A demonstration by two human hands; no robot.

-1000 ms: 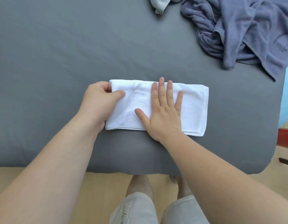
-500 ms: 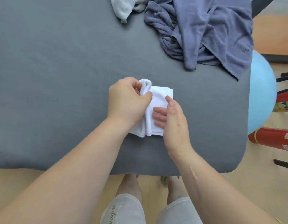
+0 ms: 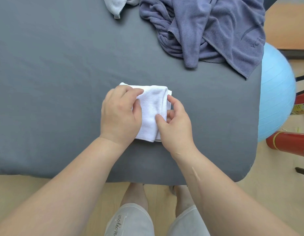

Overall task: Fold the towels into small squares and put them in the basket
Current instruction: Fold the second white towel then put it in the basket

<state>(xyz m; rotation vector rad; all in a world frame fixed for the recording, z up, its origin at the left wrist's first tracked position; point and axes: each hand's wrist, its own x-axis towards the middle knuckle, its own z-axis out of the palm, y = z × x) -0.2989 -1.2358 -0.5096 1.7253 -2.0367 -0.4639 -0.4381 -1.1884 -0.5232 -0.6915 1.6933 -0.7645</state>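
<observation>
**Status:** one towel is nearing completion. No towel is showing as stowed.

The white towel [image 3: 153, 113] is lying at the centre of the tabletop [image 3: 54, 82], already reduced to a small, roughly square packet of several layers. The left hand [image 3: 120, 114] is covering its 9 o'clock side. Its fingers are curling at the edge and its thumb is lying on top toward the 11 o'clock corner, holding the packet down. The right hand [image 3: 175, 126] is pinching the 3 o'clock edge, thumb on top and fingers curling round the layers there. Those layers are sitting slightly uneven, so the hands are judged to be squaring the last fold, not starting a new one.

**Outstanding:** a blue towel [image 3: 207, 31] is lying crumpled and unfolded at 1 o'clock, well apart from the packet. A grey cloth [image 3: 113, 7] is poking in at 12 o'clock, mostly cut off by the frame and also unfolded. The basket is not appearing in view, so its place and contents cannot be told.

**Assessment:** about one item in three is reaching the folded stage. Moving it to the basket is remaining, as is folding and stowing the other two.
</observation>
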